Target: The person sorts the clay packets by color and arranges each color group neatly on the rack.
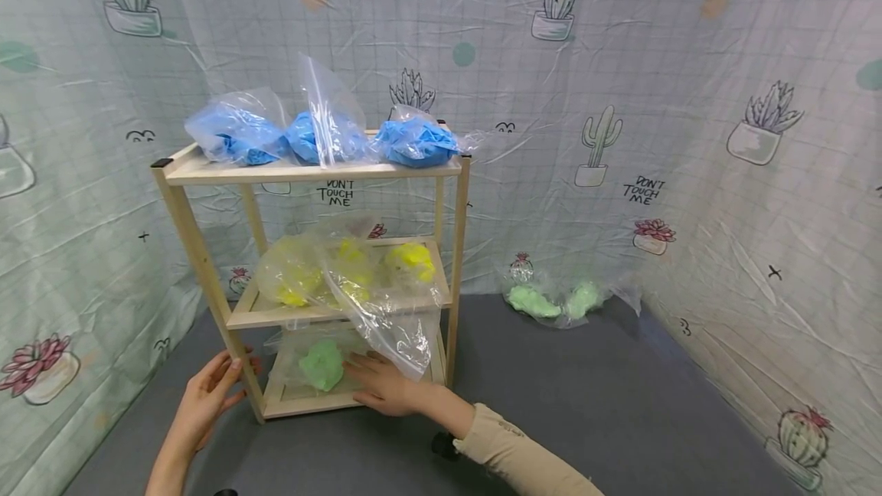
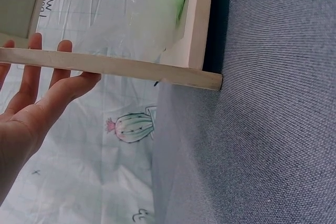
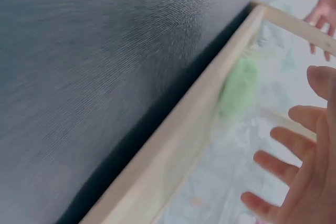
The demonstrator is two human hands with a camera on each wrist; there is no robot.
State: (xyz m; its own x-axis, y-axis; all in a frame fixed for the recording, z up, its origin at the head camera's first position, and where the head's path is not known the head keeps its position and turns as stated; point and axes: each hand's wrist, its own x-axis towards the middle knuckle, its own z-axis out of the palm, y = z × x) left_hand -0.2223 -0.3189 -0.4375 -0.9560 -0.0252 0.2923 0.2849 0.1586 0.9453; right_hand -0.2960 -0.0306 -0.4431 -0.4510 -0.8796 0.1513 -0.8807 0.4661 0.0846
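A three-tier wooden shelf [image 1: 455, 236] stands on the grey floor. Blue stuff in clear bags [image 1: 413, 140] lies on top, and yellow bags [image 1: 358, 270] fill the middle tier. On the bottom tier lies a clear bag with a green lump [image 1: 321, 364]. My right hand [image 1: 375, 381] reaches onto the bottom tier just right of that green bag [image 3: 239, 85], fingers [image 3: 286, 140] spread and straight, holding nothing. My left hand [image 1: 213, 385] is open beside the shelf's front left leg [image 2: 115, 66], fingers [image 2: 63, 90] straight against it.
Two more green bags [image 1: 551, 301] lie on the floor at the back right, against the cactus-print sheet [image 1: 689, 136] that walls the space. A yellow bag's loose plastic [image 1: 400, 335] hangs down over the bottom tier. Grey floor [image 1: 586, 389] spreads to the right.
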